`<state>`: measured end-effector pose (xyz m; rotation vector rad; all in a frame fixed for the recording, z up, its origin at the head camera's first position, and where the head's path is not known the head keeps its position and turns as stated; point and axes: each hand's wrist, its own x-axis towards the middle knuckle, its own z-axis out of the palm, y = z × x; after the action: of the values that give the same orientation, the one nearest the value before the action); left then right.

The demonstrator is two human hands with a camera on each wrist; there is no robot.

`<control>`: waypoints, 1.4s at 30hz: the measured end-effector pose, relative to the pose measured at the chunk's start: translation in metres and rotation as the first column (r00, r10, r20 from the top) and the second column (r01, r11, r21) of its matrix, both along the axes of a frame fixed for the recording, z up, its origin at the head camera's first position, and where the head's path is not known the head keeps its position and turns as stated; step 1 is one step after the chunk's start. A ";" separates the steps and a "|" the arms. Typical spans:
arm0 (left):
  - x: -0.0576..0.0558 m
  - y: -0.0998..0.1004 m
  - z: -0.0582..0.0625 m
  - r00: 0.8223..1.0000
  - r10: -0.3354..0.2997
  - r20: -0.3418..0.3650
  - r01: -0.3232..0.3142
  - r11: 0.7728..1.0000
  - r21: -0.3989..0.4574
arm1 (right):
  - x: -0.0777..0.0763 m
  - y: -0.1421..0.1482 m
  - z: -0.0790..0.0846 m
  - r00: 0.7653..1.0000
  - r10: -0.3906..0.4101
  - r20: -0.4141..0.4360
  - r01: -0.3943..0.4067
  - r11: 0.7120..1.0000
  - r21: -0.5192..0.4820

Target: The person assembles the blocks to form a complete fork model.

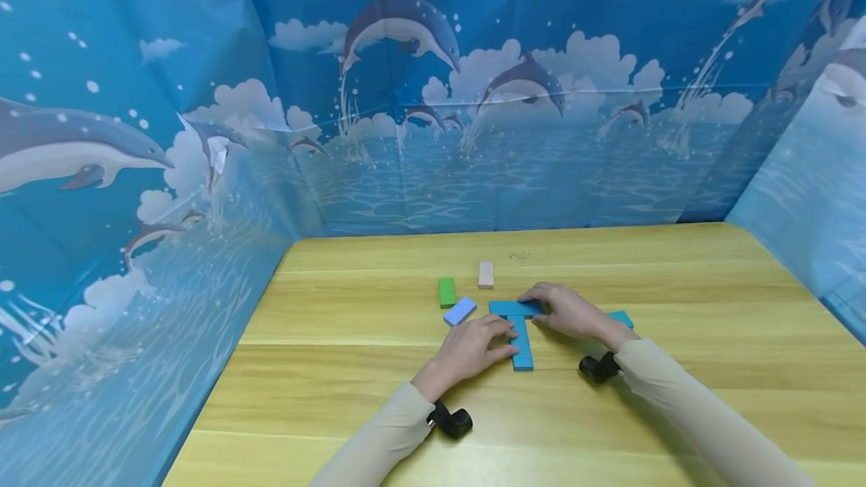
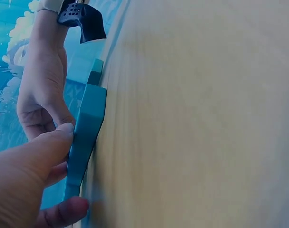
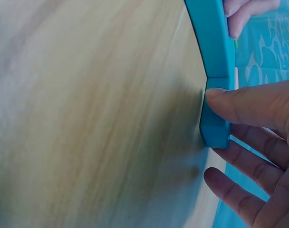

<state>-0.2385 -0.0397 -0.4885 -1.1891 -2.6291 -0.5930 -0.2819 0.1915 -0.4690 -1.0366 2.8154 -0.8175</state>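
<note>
Flat blue blocks lie on the table in a T shape. My left hand (image 1: 473, 346) is at the stem block (image 1: 522, 352), its thumb (image 2: 63, 133) touching the block's side and its fingertips reaching over the top. At the crossbar's right end, my right hand (image 1: 564, 312) pinches the end block (image 3: 215, 114), with the thumb (image 3: 225, 102) on the near side and fingers behind. The crossbar's left part (image 1: 502, 308) shows between the hands. Another blue block (image 1: 620, 318) lies right of the right hand, partly hidden by the wrist.
Left of the T lie a green block (image 1: 447, 293) and a periwinkle block (image 1: 461, 311). A pale pinkish block (image 1: 485, 275) stands farther back. The wooden table (image 1: 338, 382) meets a dolphin-print curtain (image 1: 473, 171) at its back and sides.
</note>
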 end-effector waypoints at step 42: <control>0.013 0.005 -0.016 0.992 0.125 -0.025 -0.123 0.990 0.071 | -0.045 -0.081 0.018 0.971 0.219 0.092 -0.220 0.975 0.006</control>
<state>-0.2251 -0.0351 -0.5044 -0.9985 -2.6118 -0.6331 -0.3266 0.1105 -0.4512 -1.2467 2.5686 -0.7948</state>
